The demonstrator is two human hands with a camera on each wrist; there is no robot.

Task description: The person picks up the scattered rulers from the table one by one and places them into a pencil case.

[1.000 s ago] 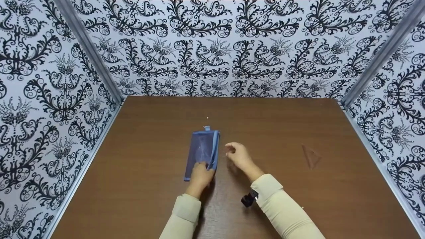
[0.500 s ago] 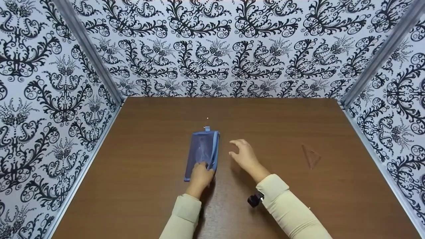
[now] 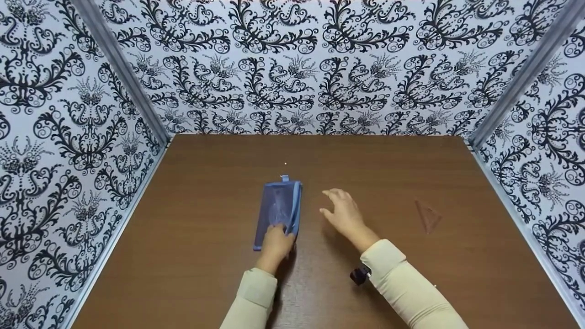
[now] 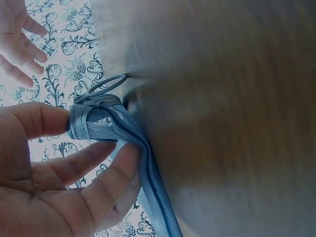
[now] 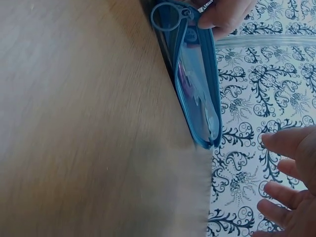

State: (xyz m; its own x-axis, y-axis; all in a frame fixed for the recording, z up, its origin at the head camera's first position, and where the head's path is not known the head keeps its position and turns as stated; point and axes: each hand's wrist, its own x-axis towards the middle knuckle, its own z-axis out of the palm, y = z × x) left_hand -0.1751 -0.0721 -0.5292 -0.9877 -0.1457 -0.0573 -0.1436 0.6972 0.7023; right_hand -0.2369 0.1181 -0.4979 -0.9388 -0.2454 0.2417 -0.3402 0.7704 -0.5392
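On the table lies a blue see-through zip pouch (image 3: 276,205), its zip side facing right. My left hand (image 3: 277,244) pinches the pouch's near end between thumb and fingers. In the right wrist view the pouch (image 5: 216,98) gapes along its zipper, with a ring pull at one end and something clear and purplish inside that I cannot make out. My right hand (image 3: 345,212) hovers to the right of the pouch, apart from it, fingers loosely spread and holding nothing. Farther right, a transparent reddish set square (image 3: 428,215) lies flat.
The brown wooden table (image 3: 192,192) is bordered by patterned walls (image 3: 283,68) at the back and both sides, with metal rails in the corners. A small black camera (image 3: 360,275) is fixed at my right cuff.
My right hand has drawn away from the pouch to the right, and its fingers have spread from a curled shape. The left hand and the pouch stay in place.
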